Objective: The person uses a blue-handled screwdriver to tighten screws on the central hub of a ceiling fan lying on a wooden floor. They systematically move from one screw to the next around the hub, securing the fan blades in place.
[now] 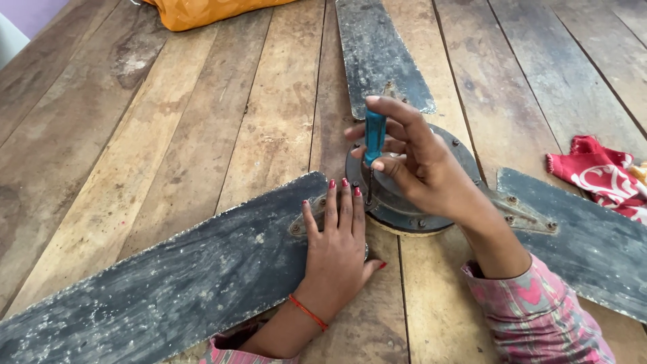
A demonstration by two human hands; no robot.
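A dusty ceiling fan lies flat on wooden planks, its round metal hub (465,158) in the middle. My right hand (421,162) grips a blue-handled screwdriver (374,138) held upright, its tip down at the hub's left rim. My left hand (337,246) rests flat, fingers together, on the root of the near-left blade (168,290), beside the blade's metal bracket (300,222). A second blade (374,54) points away from me and a third blade (586,236) runs to the right.
An orange cushion (202,10) lies at the far edge of the wooden plank surface (135,135). A red and white patterned cloth (603,175) sits at the right, just beyond the right blade.
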